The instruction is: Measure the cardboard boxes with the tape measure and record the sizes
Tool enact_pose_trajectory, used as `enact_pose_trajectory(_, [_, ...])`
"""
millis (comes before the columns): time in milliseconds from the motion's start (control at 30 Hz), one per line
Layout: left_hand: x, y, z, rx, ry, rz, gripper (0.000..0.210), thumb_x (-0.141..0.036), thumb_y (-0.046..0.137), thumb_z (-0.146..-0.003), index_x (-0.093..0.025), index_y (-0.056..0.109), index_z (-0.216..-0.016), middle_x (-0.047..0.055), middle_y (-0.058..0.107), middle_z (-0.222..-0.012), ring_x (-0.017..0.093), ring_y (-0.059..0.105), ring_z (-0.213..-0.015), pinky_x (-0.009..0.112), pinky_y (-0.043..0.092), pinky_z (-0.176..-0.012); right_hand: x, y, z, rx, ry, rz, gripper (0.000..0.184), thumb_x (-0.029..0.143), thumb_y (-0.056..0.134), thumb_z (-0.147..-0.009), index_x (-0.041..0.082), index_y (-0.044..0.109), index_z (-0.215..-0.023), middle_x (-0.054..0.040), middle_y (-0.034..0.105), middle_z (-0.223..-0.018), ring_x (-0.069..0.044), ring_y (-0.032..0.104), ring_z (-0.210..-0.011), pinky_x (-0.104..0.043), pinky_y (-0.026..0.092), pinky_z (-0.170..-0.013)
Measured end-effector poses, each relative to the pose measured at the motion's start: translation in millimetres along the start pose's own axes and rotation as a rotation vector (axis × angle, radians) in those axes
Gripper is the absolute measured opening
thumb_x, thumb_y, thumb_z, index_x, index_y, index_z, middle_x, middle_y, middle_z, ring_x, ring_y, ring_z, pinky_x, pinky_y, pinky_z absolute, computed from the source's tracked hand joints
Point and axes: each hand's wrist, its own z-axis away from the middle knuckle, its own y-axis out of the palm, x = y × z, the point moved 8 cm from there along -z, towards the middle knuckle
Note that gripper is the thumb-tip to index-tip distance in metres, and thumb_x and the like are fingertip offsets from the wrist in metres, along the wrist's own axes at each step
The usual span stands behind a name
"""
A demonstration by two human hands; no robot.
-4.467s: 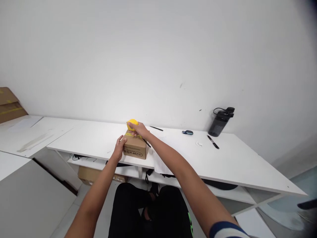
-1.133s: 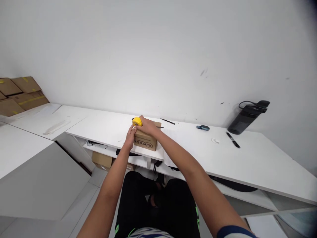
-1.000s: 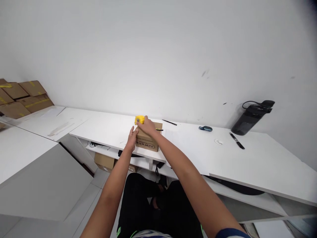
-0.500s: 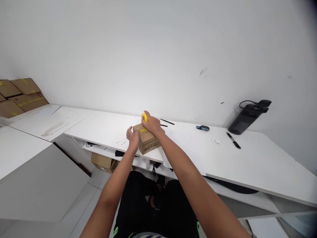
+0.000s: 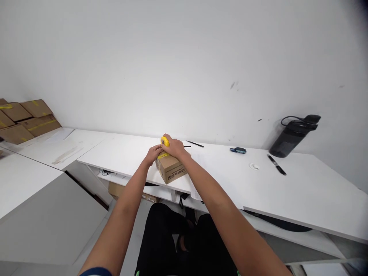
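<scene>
- While the right hand (image 5: 174, 148) is closed around a yellow tape measure (image 5: 165, 141), the left hand (image 5: 153, 155) lies at the box's left side, its fingers near the tool; whether it grips anything, I cannot tell.
- The small cardboard box (image 5: 172, 170) sits at the front edge of the white table (image 5: 123, 147), left of its middle, turned so one corner points at that edge.
- A yellow strip (image 5: 163, 155) runs across the top of the box, below the tape measure.
- Just right of the box, a white sheet (image 5: 195, 191) reaches over the front edge, partly hidden by the right forearm.
- Along the back edge lie a thin black stick (image 5: 195, 143) and a blue-and-black object (image 5: 238, 150).
- Near the back right corner are a dark bottle (image 5: 287, 138) and a black marker (image 5: 276, 165).
</scene>
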Motion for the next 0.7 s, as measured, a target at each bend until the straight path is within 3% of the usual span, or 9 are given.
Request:
enact_pose_trajectory(333, [-3.0, -1.5, -8.0, -0.055, -0.041, -0.117, 0.032, -0.033, 0.068, -0.072, -0.018, 0.075, -0.099, 0.006, 0.075, -0.102, 0.023, 0.067, -0.094, 0.035, 0.052, -0.088, -0.4, -6.5, 9.7, 0.056, 0.040, 0.025, 0.049, 0.049, 0.045, -0.095, 0.029, 0.042, -0.140, -0.0072, 0.074, -0.099, -0.026, 0.068, -0.082, -0.030, 0.043, -0.068])
enact_pose_trajectory(567, [-0.5, 1.8, -12.0, -0.059, -0.051, -0.091, 0.038, -0.029, 0.065, -0.071, -0.018, 0.076, -0.106, 0.007, 0.074, -0.106, 0.021, 0.066, -0.091, 0.035, 0.052, -0.086, -5.7, -33.1, 76.3, 0.061, 0.046, 0.140, 0.052, 0.045, 0.047, -0.095, 0.030, 0.041, -0.144, -0.0086, 0.075, -0.104, -0.028, 0.069, -0.086, -0.030, 0.041, -0.064])
enact_pose_trajectory(700, [-5.8, 6.2, -8.7, -0.046, -0.028, -0.072, 0.037, -0.039, 0.073, -0.072, -0.017, 0.076, -0.102, 0.007, 0.073, -0.104, 0.020, 0.065, -0.090, 0.034, 0.051, -0.087, -7.4, -44.2, 115.3, 0.093, 0.077, 0.192, 0.055, 0.048, 0.047, -0.095, 0.030, 0.040, -0.147, -0.0089, 0.074, -0.112, -0.028, 0.069, -0.087, -0.029, 0.041, -0.063])
